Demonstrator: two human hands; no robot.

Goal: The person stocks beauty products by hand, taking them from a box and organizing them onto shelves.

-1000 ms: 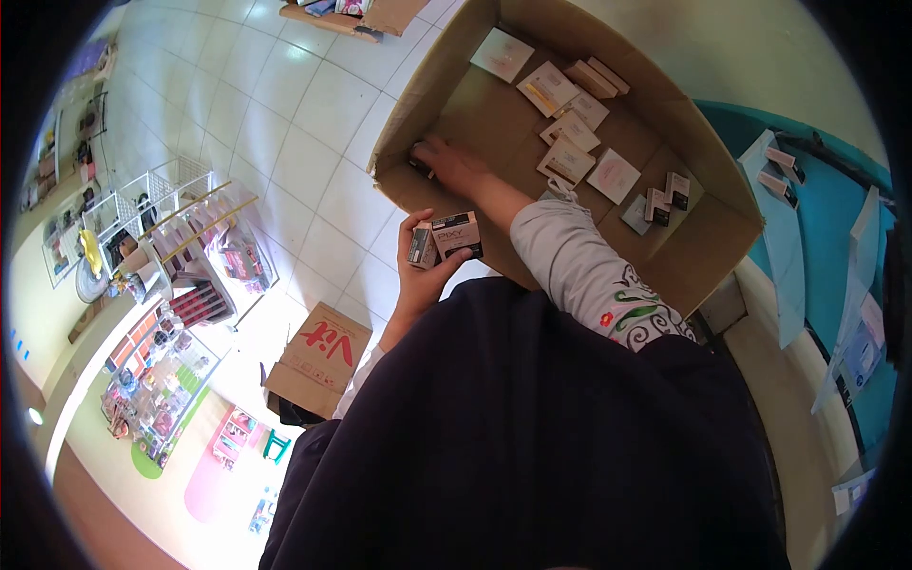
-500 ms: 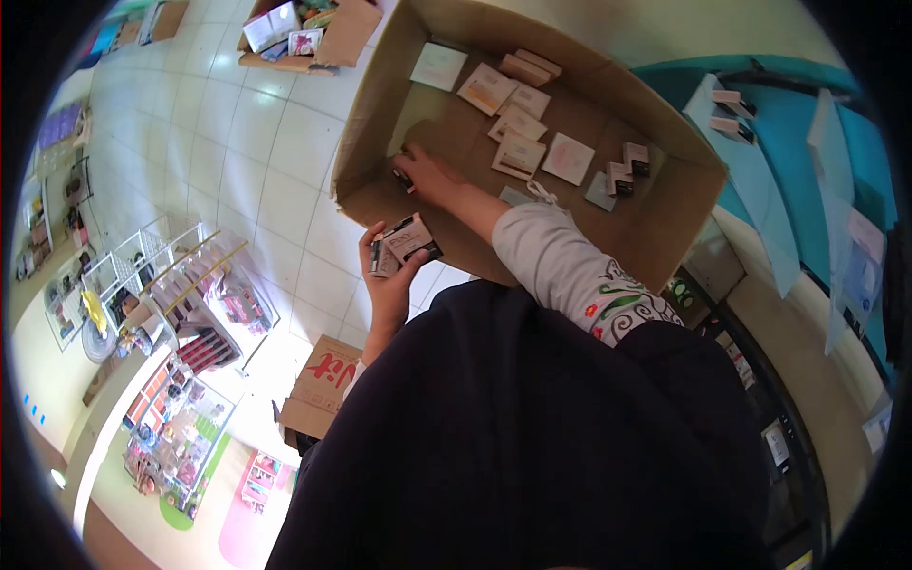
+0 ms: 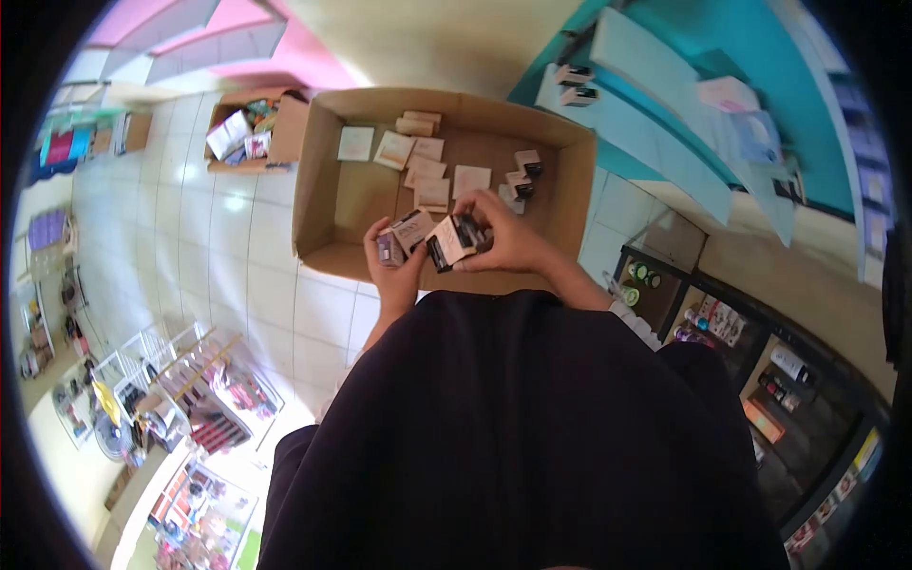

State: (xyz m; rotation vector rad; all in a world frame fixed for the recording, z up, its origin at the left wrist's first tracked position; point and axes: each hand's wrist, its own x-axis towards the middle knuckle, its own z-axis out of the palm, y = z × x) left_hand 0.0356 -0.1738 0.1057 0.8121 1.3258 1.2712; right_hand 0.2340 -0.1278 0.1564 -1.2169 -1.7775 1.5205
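Note:
My left hand (image 3: 394, 275) is closed around small pink-and-black cosmetic boxes (image 3: 412, 229), with a purplish-looking side (image 3: 389, 249) showing at the left. Close beside it, my right hand (image 3: 508, 237) grips another pink-and-black cosmetic box (image 3: 451, 241). Both hands are over the near side of a large open cardboard box (image 3: 323, 223). Inside that carton lie several flat pale boxes (image 3: 431, 194), a white square one (image 3: 356, 143) and a few small pink-and-black boxes (image 3: 520, 184) at the right. My fingers partly hide the boxes I hold.
A smaller carton (image 3: 290, 133) with mixed packages stands to the left on the tiled floor (image 3: 266, 233). White shelves (image 3: 646, 157) on a turquoise wall hold a few boxes at the upper right. A black display rack (image 3: 722, 285) stands at the right.
My right hand has come up from the carton's left corner and now holds a box next to my left hand. The view has shifted, bringing more shelving and the black rack into sight.

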